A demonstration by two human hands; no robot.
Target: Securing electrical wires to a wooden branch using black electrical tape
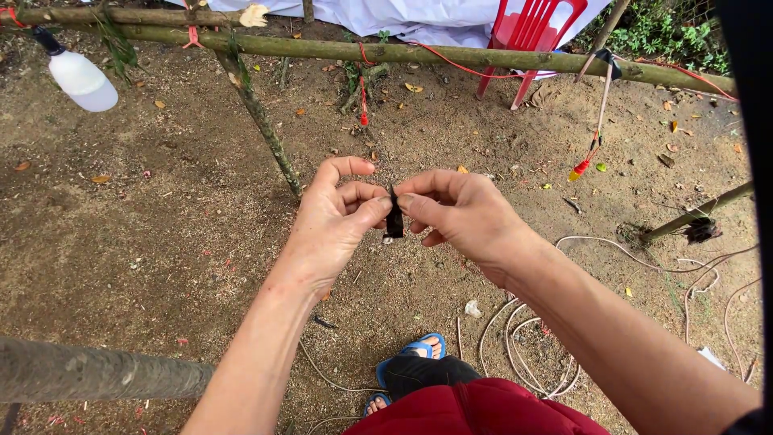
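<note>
A small black clip-like piece (394, 221) hangs between my two hands above the sandy ground. My left hand (338, 217) pinches it from the left with thumb and bent fingers, the index finger raised. My right hand (459, 213) grips its top edge from the right with thumb and fingertips. A tiny pale bit shows at the piece's lower end. What exactly the piece is stays too small to tell.
A mossy wooden pole frame (419, 55) crosses the top, with a slanted leg (262, 121). A white lamp bulb (80, 79) hangs at left. A red plastic chair (527, 36) stands behind. White cable (523, 338) loops lie on the ground at right. A thick log (88, 372) lies lower left.
</note>
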